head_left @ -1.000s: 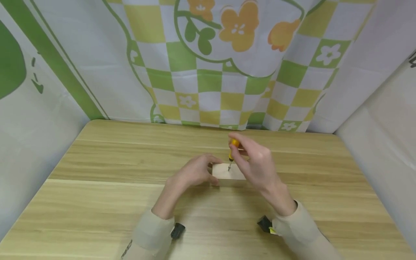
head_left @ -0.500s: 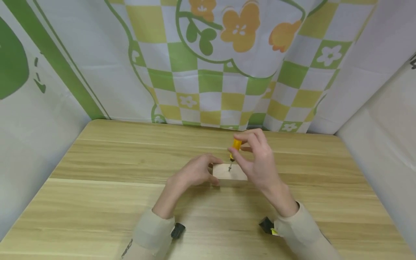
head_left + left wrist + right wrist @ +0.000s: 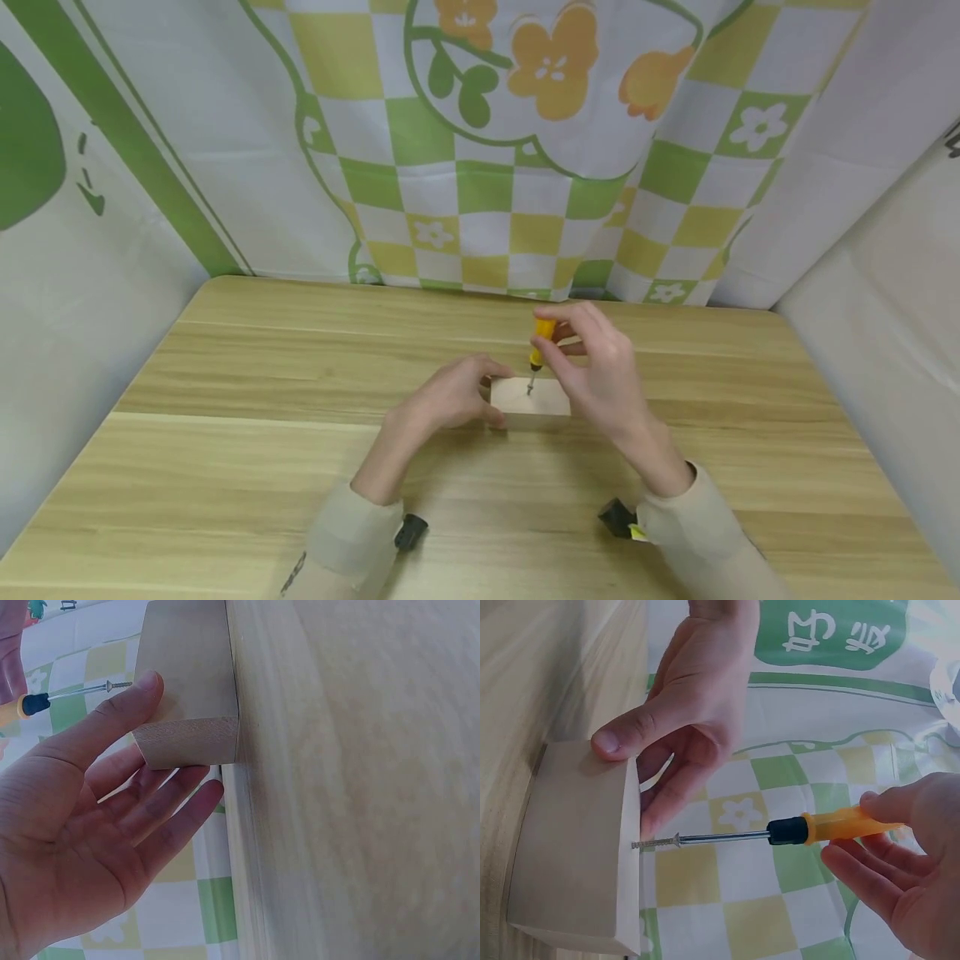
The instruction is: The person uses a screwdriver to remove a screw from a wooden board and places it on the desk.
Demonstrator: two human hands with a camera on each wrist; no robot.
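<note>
A pale wooden block lies on the table, its left end held between the thumb and fingers of my left hand. My right hand grips a screwdriver by its yellow-orange handle, thumb on one side and fingertips on the other. The screwdriver stands nearly upright over the block, its shaft tip against the head of a screw. That screw's point meets the block's top face, with most of its thread showing above the wood. In the left wrist view the thumb lies along the block's near side.
The wood-grain table spreads around both hands. Behind its far edge hangs a green, yellow and white checked curtain. Pale fabric walls flank both sides.
My right hand's fingers have shifted around the screwdriver handle, opening away from it and then closing in again. The left hand and block stay in place.
</note>
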